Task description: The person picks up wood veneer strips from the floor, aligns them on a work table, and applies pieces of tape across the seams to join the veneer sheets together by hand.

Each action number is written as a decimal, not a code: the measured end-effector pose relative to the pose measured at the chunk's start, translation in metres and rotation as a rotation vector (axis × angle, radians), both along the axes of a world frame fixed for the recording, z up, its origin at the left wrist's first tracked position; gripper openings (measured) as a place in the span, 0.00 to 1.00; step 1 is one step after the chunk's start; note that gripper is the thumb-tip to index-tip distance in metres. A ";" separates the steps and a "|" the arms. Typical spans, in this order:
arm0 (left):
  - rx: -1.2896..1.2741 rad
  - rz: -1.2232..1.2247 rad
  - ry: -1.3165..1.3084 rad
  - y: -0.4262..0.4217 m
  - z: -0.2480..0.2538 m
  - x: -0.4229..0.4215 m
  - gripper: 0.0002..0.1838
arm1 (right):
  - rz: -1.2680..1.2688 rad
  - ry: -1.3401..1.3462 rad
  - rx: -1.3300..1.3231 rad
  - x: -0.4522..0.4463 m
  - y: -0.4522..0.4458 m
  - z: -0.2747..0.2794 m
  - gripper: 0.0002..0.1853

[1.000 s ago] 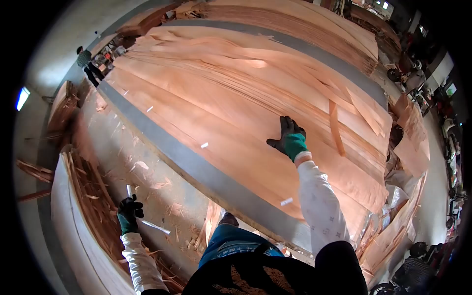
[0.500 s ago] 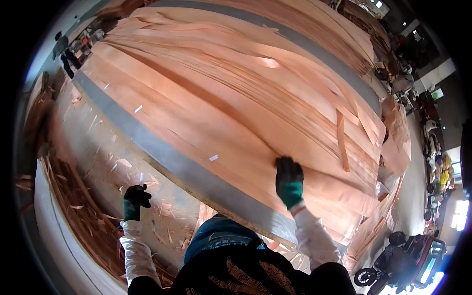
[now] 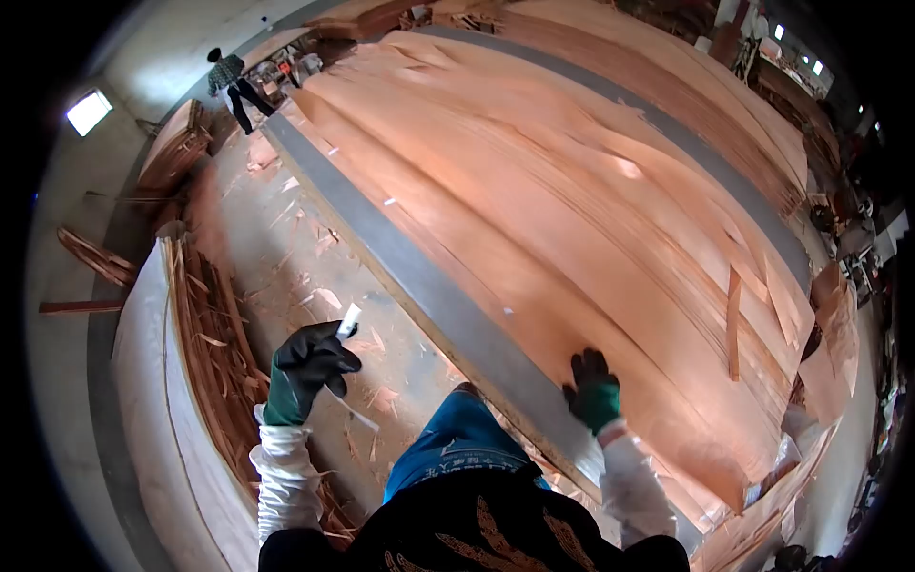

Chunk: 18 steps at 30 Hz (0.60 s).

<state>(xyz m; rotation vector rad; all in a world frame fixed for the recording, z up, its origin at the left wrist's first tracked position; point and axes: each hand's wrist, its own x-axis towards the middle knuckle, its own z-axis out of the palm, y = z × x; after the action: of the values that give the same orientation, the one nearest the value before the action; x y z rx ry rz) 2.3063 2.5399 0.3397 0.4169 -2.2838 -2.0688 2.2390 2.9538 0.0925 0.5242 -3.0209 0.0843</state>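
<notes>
My left hand (image 3: pixel 310 372), in a black and green glove, is closed around a piece of white tape (image 3: pixel 350 320) above the floor. A thin white strip (image 3: pixel 359 416) hangs below that hand. On the wide sheet of reddish wood veneer (image 3: pixel 572 257), my right hand (image 3: pixel 593 391) lies with fingers spread, gloved the same way, close to the near edge. Small white tape pieces (image 3: pixel 390 201) are stuck along the veneer near the grey border of the table (image 3: pixel 381 243).
Scrap veneer litters the floor (image 3: pixel 286 238). At left stands a pale-covered stack of veneer strips (image 3: pixel 214 324). Another person (image 3: pixel 232 88) stands at the table's far end. More veneer (image 3: pixel 705 124) is piled beyond the grey strip, and loose sheets (image 3: pixel 829 353) droop at right.
My right hand has drawn back toward me over the veneer, its fingers now spread. My left hand has come higher with the white tape. The whole view has turned to the left.
</notes>
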 end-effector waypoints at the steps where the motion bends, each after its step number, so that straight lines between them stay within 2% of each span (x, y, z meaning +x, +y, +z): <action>1: -0.039 -0.038 0.020 0.012 0.020 -0.003 0.19 | -0.013 -0.063 0.064 0.010 -0.004 0.000 0.31; 3: 0.035 -0.255 0.138 0.012 0.034 -0.007 0.26 | -0.010 -0.046 -0.006 0.016 -0.005 0.000 0.32; 4: 0.033 -0.326 0.233 0.022 0.044 -0.013 0.23 | -0.018 -0.042 -0.041 0.018 -0.004 0.000 0.32; 5: -0.080 -0.533 0.545 0.028 0.049 -0.036 0.21 | -0.033 -0.073 -0.039 0.018 -0.006 0.002 0.32; 6: -0.166 -0.676 0.580 0.032 0.072 -0.054 0.08 | -0.054 -0.099 -0.039 0.015 -0.010 0.006 0.32; 7: -0.369 -0.777 0.849 0.036 0.084 -0.080 0.05 | -0.077 -0.126 -0.039 0.012 -0.013 0.008 0.32; 8: -0.561 -0.631 0.981 0.048 0.090 -0.088 0.07 | -0.087 -0.150 -0.043 0.010 -0.014 0.007 0.32; 9: -0.545 -0.697 1.005 0.050 0.105 -0.105 0.08 | -0.107 -0.125 -0.014 0.010 -0.016 0.004 0.30; 11: -0.495 -0.874 1.236 0.038 0.118 -0.149 0.05 | -0.142 -0.177 0.051 0.005 -0.022 0.008 0.29; 13: -0.317 -0.829 1.404 0.032 0.110 -0.190 0.07 | -0.196 -0.200 0.025 0.001 -0.032 0.019 0.26; 17: -0.092 -0.948 1.386 0.004 0.097 -0.266 0.08 | -0.323 -0.386 0.102 -0.024 -0.046 0.025 0.22; 18: -0.044 -0.992 1.360 -0.002 0.093 -0.283 0.09 | -0.380 -0.498 0.138 -0.043 -0.062 0.057 0.18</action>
<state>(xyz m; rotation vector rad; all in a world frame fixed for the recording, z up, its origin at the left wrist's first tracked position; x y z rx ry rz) 2.0236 2.5382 0.4330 -1.8095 -1.5723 -1.4732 2.1957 2.8913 0.1495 -0.0946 -3.5674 -0.0216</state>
